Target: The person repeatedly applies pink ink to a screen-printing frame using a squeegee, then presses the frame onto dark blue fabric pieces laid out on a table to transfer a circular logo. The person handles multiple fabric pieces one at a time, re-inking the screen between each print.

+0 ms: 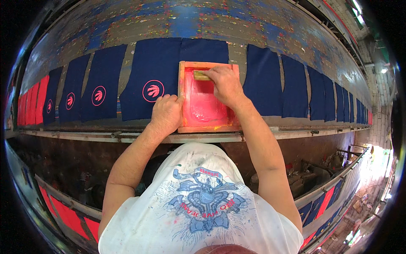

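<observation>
A wooden-framed printing screen (182,84), its inside smeared with wet pinkish-red ink, lies over a navy cloth panel (205,48). My left hand (168,112) is closed at the left side of the frame, with the thumb against the wood. Near the far end of the screen, my right hand (226,84) grips a short yellowish squeegee (202,75). Darker red shows just below the blade. Beside my left hand, another navy panel (154,55) bears a pink round emblem (153,91). The screen hides most of the cloth beneath it.
Navy panels with the same emblem (99,95) run leftward, then red panels (31,101). To the right lie several plain navy panels (264,80). A metal rail (292,134) edges the long, paint-spotted table (139,25). Behind me, another table holds red (67,216) and navy pieces.
</observation>
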Demonstrator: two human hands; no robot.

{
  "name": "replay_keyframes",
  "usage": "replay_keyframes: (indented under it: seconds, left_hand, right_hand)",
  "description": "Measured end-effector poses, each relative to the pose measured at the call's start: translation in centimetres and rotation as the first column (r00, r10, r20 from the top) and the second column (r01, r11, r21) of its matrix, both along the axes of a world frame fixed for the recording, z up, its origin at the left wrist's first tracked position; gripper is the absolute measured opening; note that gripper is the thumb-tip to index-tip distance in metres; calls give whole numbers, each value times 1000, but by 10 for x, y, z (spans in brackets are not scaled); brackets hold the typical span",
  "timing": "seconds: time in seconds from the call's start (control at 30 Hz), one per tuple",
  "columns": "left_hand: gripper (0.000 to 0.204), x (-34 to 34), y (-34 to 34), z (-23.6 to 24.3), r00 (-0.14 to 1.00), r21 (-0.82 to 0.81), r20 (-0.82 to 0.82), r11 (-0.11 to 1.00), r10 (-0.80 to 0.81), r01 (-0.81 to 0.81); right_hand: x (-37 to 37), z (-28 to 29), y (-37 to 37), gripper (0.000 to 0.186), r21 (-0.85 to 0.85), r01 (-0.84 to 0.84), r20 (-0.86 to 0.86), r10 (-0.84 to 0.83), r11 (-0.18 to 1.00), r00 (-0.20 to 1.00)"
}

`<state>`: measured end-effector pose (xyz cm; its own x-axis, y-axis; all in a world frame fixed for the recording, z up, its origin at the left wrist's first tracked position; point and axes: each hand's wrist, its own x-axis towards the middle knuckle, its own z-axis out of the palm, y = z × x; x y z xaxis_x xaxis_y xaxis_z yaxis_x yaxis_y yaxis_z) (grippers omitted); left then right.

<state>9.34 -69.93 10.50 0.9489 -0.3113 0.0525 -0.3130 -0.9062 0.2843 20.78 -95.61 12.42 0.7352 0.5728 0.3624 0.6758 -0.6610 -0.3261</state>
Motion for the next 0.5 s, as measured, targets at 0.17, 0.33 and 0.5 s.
replay_keyframes:
  seconds: [0.17,0.33,0.5]
  left_hand:
    - [29,-3,-1,-2,999,-55,13,998,31,-31]
    - [31,-2,1,-1,1000,-57,-5,998,21,-21]
    - [33,1,1,3,999,-29,-35,1000,-5,4]
  right_hand:
    - [-79,14,-12,41,-77,-91,-106,83,993,991]
    - [-111,42,-32,53,-135,-240,-354,179,962,918]
    - [-18,28,-28,47,-124,-105,-261,70,987,963]
